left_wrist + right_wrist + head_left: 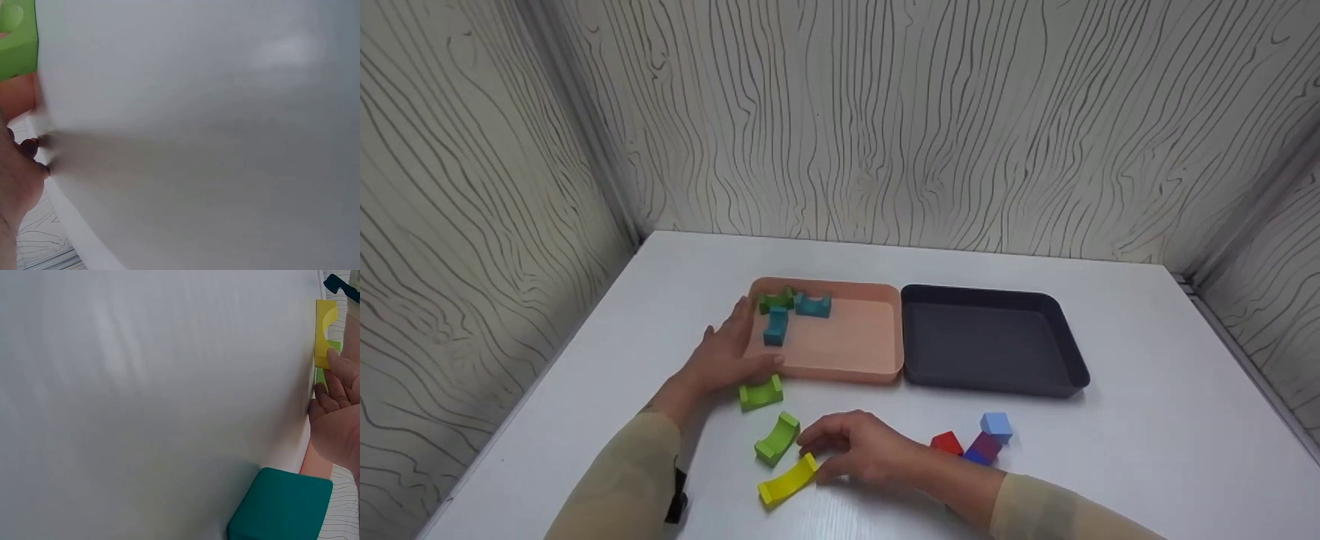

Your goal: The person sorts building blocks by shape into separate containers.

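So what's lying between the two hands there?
A green arch block on the table, between the left hand and right hand; the head view shows it.

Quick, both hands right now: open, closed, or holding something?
Left hand: open, resting flat against the peach tray, by a green arch block.
Right hand: fingers curled, touching the yellow arch block.
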A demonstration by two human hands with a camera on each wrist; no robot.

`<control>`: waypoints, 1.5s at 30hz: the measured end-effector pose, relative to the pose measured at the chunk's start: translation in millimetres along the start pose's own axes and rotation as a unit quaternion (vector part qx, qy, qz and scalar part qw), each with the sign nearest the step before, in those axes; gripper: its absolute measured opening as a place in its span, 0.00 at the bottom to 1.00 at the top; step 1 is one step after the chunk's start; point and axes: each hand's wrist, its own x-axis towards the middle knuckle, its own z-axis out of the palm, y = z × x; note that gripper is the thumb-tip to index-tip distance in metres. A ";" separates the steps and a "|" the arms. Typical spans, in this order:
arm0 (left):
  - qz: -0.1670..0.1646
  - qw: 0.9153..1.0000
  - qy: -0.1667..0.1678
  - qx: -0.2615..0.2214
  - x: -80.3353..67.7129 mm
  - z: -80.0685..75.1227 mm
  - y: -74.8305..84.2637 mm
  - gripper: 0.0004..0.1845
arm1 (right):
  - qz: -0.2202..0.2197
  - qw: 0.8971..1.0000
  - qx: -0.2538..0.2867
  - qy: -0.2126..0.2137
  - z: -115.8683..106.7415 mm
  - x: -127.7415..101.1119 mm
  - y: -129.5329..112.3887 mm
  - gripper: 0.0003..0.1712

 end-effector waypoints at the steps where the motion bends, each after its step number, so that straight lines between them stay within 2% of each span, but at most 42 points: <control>1: 0.001 1.000 0.000 -0.001 0.0 0.0 0.1 0.67 | 0.000 1.000 0.001 -0.001 -0.2 0.0 0.2 0.25; 10: -0.004 1.000 -0.007 -0.003 1.6 0.9 -3.0 0.67 | 0.001 1.000 0.010 -0.009 -0.8 0.8 1.7 0.27; 15: -0.005 1.000 -0.008 -0.008 0.9 0.3 -2.8 0.68 | -0.008 1.000 0.003 -0.007 -0.2 1.6 3.3 0.26; 22: -0.009 1.000 -0.007 -0.003 2.2 -0.4 -2.3 0.68 | 0.003 1.000 0.012 -0.001 -1.7 2.2 4.8 0.24; 31: 0.004 1.000 0.003 0.001 0.9 1.2 -1.9 0.66 | -0.009 0.999 0.033 -0.005 -1.4 0.9 7.1 0.22; 38: 0.020 1.000 0.015 -0.015 1.2 2.1 -3.9 0.67 | -0.032 0.999 0.033 -0.011 -1.1 0.1 6.2 0.20; 45: 0.022 1.000 0.009 -0.006 1.9 2.8 -5.8 0.67 | -0.025 0.998 0.055 -0.001 -1.8 0.8 7.5 0.19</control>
